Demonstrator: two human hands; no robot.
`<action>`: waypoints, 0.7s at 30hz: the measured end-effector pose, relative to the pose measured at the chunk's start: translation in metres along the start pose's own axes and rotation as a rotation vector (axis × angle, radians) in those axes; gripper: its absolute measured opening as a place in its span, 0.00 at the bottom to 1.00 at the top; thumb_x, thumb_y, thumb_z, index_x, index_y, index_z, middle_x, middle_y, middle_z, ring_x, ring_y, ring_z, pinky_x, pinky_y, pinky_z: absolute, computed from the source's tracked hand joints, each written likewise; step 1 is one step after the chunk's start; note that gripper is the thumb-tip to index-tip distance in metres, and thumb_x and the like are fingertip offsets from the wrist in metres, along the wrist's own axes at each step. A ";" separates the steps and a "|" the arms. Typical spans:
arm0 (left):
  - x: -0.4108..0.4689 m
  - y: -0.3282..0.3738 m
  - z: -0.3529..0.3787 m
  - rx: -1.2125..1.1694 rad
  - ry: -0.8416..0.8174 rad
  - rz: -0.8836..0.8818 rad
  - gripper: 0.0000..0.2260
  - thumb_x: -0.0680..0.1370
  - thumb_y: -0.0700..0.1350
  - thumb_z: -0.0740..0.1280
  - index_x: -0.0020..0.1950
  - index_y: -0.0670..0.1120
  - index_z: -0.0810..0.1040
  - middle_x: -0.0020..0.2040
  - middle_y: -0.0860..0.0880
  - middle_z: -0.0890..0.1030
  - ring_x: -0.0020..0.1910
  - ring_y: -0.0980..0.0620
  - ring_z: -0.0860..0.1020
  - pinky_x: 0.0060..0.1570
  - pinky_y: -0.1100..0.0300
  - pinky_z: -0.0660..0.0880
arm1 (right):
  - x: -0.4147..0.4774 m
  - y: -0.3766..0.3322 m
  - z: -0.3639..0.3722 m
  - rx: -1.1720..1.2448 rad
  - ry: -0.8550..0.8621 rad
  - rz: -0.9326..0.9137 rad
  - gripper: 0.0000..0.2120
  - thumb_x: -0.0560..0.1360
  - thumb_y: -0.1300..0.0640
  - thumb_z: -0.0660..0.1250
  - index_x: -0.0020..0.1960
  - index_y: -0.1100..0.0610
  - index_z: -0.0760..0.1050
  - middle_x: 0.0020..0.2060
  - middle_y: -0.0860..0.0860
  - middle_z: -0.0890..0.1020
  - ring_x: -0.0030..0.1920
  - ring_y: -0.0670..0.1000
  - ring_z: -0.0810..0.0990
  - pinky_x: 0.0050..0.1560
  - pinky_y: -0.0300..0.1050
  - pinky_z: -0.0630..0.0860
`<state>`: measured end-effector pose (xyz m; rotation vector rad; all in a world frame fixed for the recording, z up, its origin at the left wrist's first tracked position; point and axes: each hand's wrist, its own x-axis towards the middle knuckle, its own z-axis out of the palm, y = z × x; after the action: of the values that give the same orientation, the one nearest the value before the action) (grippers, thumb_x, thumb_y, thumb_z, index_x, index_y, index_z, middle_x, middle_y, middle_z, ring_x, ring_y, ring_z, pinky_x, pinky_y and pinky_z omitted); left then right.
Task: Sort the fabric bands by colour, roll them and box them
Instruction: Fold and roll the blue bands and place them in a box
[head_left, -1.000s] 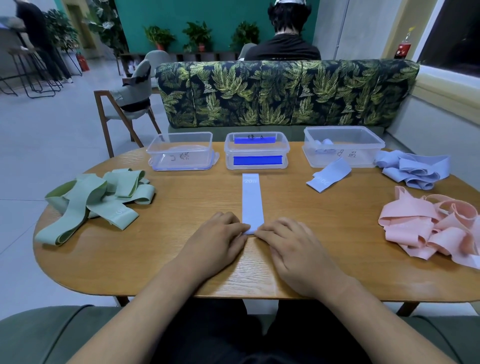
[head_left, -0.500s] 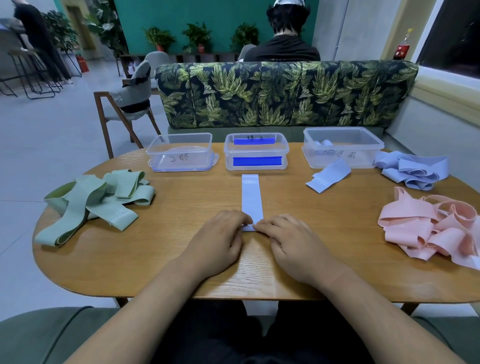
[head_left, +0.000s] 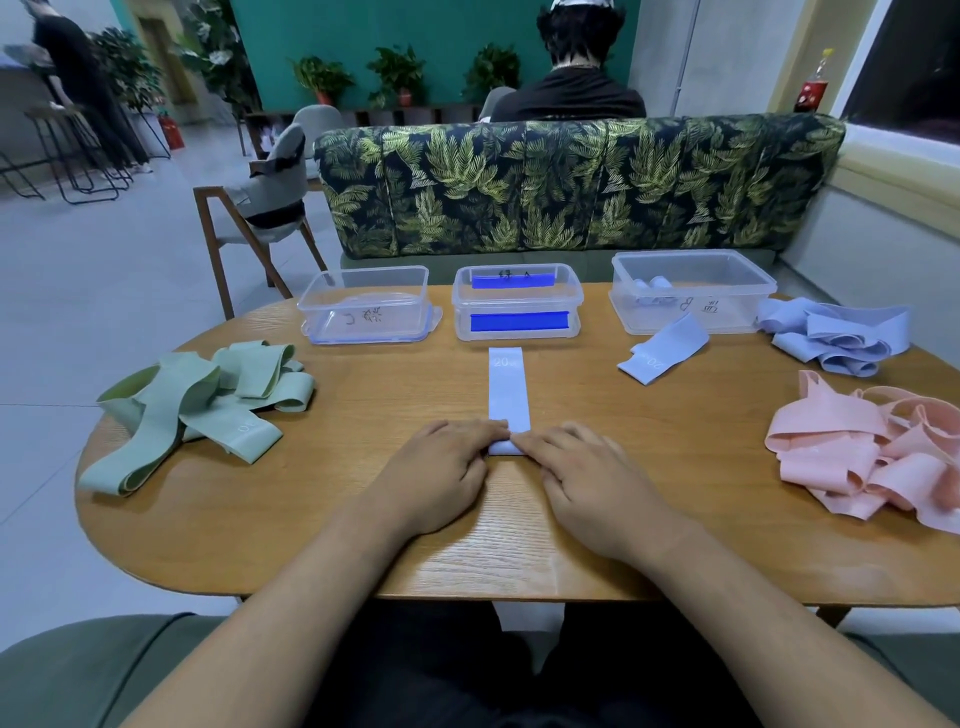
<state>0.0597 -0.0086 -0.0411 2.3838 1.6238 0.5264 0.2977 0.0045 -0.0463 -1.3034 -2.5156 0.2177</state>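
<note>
A pale blue fabric band lies flat and straight on the wooden table, running from the middle box toward me. Its near end is turned into a small roll. My left hand and my right hand pinch that roll from either side with their fingertips. Green bands are heaped at the left, pink bands at the right and more blue bands at the far right. One loose blue band lies near the right box.
Three clear plastic boxes stand along the far edge: a left box, a middle box with blue labels, and a right box holding rolled blue bands. A leaf-patterned sofa stands behind, with a person seated beyond it.
The roll at the band's near end has advanced away from me, and both hands have moved forward with it. The flat stretch of band is shorter.
</note>
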 end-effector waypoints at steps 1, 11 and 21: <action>0.000 0.000 0.000 -0.005 0.008 -0.014 0.27 0.79 0.48 0.53 0.79 0.57 0.70 0.77 0.61 0.73 0.75 0.63 0.68 0.78 0.51 0.61 | 0.001 0.000 0.000 -0.012 -0.006 0.003 0.25 0.84 0.52 0.53 0.80 0.40 0.64 0.75 0.35 0.70 0.73 0.44 0.64 0.74 0.52 0.66; 0.002 -0.006 0.008 -0.084 0.073 -0.060 0.18 0.83 0.44 0.60 0.72 0.56 0.74 0.71 0.60 0.77 0.72 0.59 0.71 0.74 0.53 0.67 | 0.027 0.006 0.001 -0.082 -0.062 0.061 0.24 0.86 0.44 0.49 0.82 0.40 0.61 0.80 0.37 0.64 0.81 0.49 0.57 0.77 0.57 0.62; 0.005 -0.009 0.011 -0.019 0.107 -0.086 0.22 0.83 0.50 0.58 0.77 0.56 0.73 0.73 0.56 0.78 0.77 0.57 0.68 0.77 0.52 0.65 | 0.015 0.005 0.003 0.010 0.093 0.015 0.21 0.82 0.54 0.59 0.75 0.45 0.71 0.71 0.40 0.74 0.73 0.46 0.67 0.74 0.51 0.66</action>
<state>0.0585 -0.0006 -0.0538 2.2968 1.7478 0.6603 0.2922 0.0191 -0.0479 -1.2985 -2.4251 0.1695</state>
